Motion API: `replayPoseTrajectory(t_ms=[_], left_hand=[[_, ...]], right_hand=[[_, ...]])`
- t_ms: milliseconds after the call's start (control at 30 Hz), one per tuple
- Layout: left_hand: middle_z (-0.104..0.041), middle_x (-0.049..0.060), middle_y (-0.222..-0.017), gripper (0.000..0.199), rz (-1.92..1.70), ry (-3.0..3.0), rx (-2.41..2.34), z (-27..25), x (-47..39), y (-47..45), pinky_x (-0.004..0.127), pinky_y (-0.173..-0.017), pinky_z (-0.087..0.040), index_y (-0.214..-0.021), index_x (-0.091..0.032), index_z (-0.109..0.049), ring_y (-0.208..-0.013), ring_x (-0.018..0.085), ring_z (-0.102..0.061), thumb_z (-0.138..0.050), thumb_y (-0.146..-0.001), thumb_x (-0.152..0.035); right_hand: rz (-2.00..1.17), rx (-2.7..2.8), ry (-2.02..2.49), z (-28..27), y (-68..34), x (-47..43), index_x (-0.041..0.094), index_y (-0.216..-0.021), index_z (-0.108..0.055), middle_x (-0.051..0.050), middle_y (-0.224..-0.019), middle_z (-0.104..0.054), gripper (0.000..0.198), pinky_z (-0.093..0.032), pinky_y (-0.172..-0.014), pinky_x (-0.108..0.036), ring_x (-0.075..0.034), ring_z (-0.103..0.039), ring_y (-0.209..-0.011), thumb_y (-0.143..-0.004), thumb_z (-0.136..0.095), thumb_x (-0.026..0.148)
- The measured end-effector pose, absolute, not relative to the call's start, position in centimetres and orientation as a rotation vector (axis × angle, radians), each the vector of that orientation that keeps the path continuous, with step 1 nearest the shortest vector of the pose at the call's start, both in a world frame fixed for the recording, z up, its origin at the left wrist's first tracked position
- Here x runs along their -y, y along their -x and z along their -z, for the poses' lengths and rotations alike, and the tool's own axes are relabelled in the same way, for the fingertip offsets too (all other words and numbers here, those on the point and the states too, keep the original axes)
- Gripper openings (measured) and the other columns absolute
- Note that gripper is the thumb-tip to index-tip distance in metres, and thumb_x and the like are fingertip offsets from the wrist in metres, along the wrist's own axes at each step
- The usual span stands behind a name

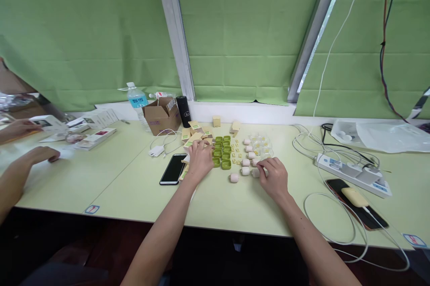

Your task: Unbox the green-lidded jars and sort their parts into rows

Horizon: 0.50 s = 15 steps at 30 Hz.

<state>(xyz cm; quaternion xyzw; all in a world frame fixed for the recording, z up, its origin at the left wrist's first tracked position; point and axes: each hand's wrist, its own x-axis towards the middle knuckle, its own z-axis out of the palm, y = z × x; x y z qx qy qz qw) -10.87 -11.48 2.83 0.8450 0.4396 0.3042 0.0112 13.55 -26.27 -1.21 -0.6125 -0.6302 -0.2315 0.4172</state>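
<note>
My left hand [200,160] rests at the left edge of two columns of small green square cups [226,164]. Its fingers are bent and loosely apart, against the nearest cups; the fingertips are partly hidden. My right hand [274,177] has its thumb and fingers pinched on a small pale pink cylinder [255,173] in the near right of a cluster. Other such pink cylinders [245,171] stand beside it, and a single pink cylinder [234,178] lies nearer me. Tiny yellow pieces [234,155] lie between cups and cylinders. Clear round cups [260,144] sit behind the cylinders.
Small yellow cartons [195,127] pile up behind my left hand, beside a phone [172,169]. A cardboard box [161,116], black flask [183,111] and water bottle [137,100] stand behind. Right are a power strip [352,174] and cables. A co-worker's hands [43,155] are at far left.
</note>
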Motion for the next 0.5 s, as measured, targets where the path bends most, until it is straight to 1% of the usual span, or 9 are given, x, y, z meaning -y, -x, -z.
replayPoseTrajectory(t_ms=[167,300,400,500], left_hand=[[-0.073,0.01,-0.112,0.037,-1.072,-2.57,-1.321,-4.5,10.6,9.3,0.052,-0.096,-0.04,-0.101,-0.024,-0.076,-0.117,0.036,-0.049,-0.049,-0.085,-0.003],[-0.076,0.008,-0.107,0.036,-1.076,-2.558,-1.29,-4.3,9.9,8.0,0.049,-0.097,-0.043,-0.1,-0.023,-0.075,-0.115,0.032,-0.053,-0.046,-0.088,-0.005],[-0.077,0.007,-0.105,0.038,-1.087,-2.532,-1.286,-3.3,9.8,8.0,0.047,-0.097,-0.045,-0.1,-0.023,-0.075,-0.115,0.031,-0.055,-0.046,-0.087,-0.003],[-0.077,0.007,-0.103,0.04,-1.175,-2.476,-1.274,-2.9,9.6,8.7,0.047,-0.097,-0.046,-0.101,-0.023,-0.076,-0.111,0.03,-0.057,-0.045,-0.085,-0.002]], right_hand=[[0.595,1.575,1.55,1.2,-13.6,26.2,0.022,-0.082,-0.067,-0.004,-0.079,-0.07,0.017,-0.041,-0.067,-0.035,-0.022,-0.055,-0.075,-0.093,-0.056,0.015],[0.601,1.562,1.542,1.2,-13.6,26.2,0.021,-0.082,-0.067,-0.004,-0.078,-0.07,0.018,-0.041,-0.066,-0.034,-0.021,-0.055,-0.075,-0.093,-0.056,0.014],[0.599,1.555,1.548,1.1,-13.7,26.3,0.021,-0.082,-0.067,-0.005,-0.078,-0.07,0.017,-0.042,-0.067,-0.034,-0.021,-0.055,-0.076,-0.093,-0.057,0.014],[0.601,1.527,1.534,0.9,-13.8,26.3,0.021,-0.082,-0.067,-0.005,-0.078,-0.071,0.017,-0.042,-0.068,-0.034,-0.021,-0.056,-0.075,-0.093,-0.057,0.014]])
